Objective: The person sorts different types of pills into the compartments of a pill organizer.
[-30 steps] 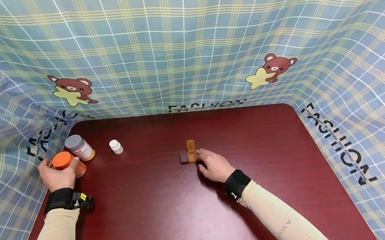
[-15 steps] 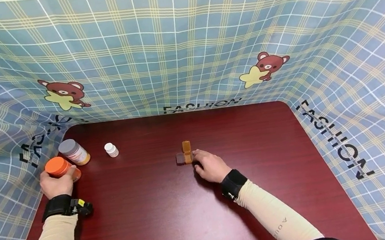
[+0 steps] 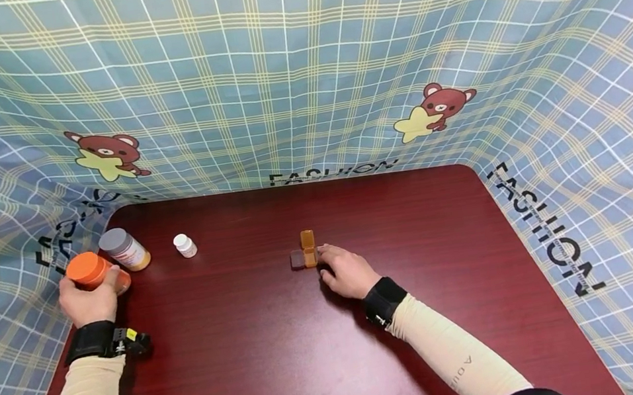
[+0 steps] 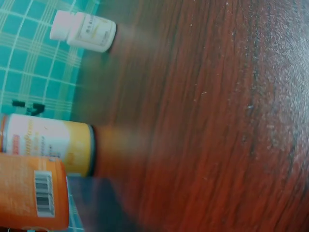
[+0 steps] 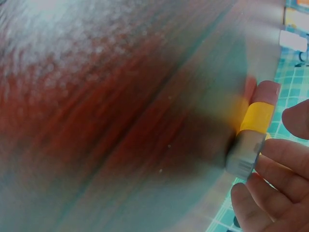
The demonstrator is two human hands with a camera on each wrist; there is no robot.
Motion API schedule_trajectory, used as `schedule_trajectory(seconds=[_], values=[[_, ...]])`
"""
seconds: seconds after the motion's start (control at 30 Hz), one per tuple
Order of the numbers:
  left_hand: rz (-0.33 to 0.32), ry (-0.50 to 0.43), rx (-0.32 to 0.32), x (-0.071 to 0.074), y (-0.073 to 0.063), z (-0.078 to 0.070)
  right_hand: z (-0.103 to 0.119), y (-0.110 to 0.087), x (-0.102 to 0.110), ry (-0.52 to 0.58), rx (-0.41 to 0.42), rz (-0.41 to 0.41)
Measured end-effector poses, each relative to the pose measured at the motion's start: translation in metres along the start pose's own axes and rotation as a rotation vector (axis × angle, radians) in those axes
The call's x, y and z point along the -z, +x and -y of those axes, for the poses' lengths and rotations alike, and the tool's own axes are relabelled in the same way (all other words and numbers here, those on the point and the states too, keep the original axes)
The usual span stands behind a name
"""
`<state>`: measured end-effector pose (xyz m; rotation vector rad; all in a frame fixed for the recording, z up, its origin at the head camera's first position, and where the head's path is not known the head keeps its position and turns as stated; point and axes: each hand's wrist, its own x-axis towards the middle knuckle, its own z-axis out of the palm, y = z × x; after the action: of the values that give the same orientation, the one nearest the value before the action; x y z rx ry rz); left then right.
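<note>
At the table's left edge my left hand [image 3: 88, 301] grips an orange jar with an orange lid [image 3: 86, 269], held slightly tilted. In the left wrist view the jar [image 4: 31, 193] shows a barcode, and its base seems off the table, over a shadow. A small pill organizer [image 3: 297, 260] lies mid-table; its orange compartment's lid [image 3: 307, 238] stands raised. My right hand [image 3: 349, 272] rests at the organizer's right end. In the right wrist view the fingers [image 5: 275, 152] touch the organizer's greyish compartment [image 5: 246, 152], with the thumb [image 5: 298, 120] apart from it.
A grey-lidded jar with a yellow base [image 3: 127, 250] stands just behind the orange jar. To its right is a small white bottle [image 3: 185, 246]. Plaid cloth [image 3: 301, 79] hangs around the back and sides of the dark red table [image 3: 251, 339].
The orange jar has shifted a little left and up in my left hand, away from the grey-lidded jar. My right hand stays at the organizer. The head view has shifted slightly.
</note>
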<state>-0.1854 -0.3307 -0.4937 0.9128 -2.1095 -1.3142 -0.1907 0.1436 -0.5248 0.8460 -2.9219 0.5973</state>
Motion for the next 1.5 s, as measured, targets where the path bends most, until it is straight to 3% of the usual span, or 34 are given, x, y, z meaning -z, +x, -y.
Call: schedule_trajectory(seconds=[0.33, 0.67, 0.93, 1.2, 1.5], values=[[0.059, -0.016, -0.227, -0.013, -0.024, -0.035, -0.004, 0.001, -0.003, 0.007, -0.008, -0.001], [0.188, -0.117, -0.438, -0.05, -0.058, -0.082, -0.003, 0.005, 0.0, 0.015, -0.001, -0.052], [0.351, -0.103, -0.527, -0.086, -0.094, -0.105, 0.004, 0.012, 0.006, 0.031, -0.021, -0.068], [0.481, -0.15, -0.577, -0.118, -0.129, -0.122, 0.01, 0.025, 0.02, 0.184, -0.045, -0.153], [0.591, -0.178, -0.651, -0.145, -0.167, -0.13, 0.021, 0.031, 0.032, 0.343, -0.044, -0.24]])
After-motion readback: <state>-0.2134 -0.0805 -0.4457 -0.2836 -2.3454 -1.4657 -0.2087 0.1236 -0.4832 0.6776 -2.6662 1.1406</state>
